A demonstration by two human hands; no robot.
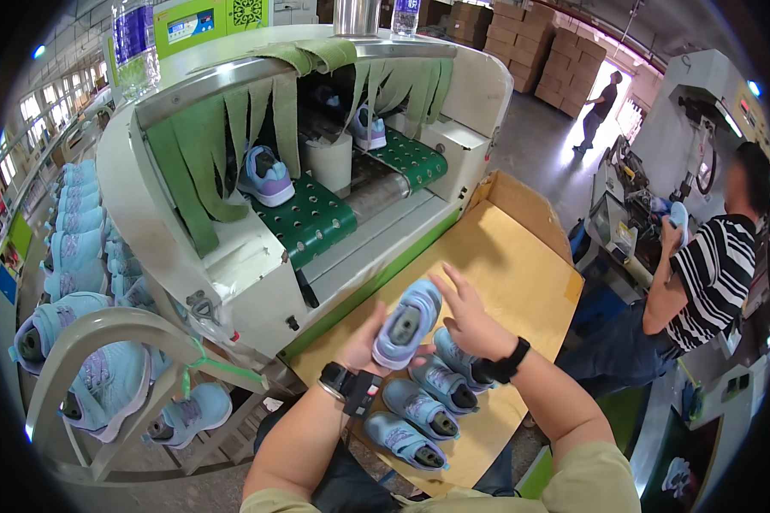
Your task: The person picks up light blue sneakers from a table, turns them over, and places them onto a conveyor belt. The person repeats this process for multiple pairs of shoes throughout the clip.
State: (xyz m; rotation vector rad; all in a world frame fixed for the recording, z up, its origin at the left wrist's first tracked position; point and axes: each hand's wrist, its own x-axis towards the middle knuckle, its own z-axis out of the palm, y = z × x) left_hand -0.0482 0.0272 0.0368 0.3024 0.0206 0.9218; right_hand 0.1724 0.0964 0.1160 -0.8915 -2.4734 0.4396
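- Holding a light blue shoe (406, 325) at frame centre, sole side toward the camera, left hand (370, 339) wrapped around it from below in a firm grip.
- Hovering just right of it, right hand (469, 318) with fingers spread wide, grip empty, touching the shoe's edge or just beside it; cannot tell which.
- Lying below the hands on the cardboard desk (513, 265), three more blue shoes (419, 409) in a row.
- Riding the green conveyor belt (310, 221) at upper centre, a purple-blue shoe (266, 175) under green strip curtains (205, 158).
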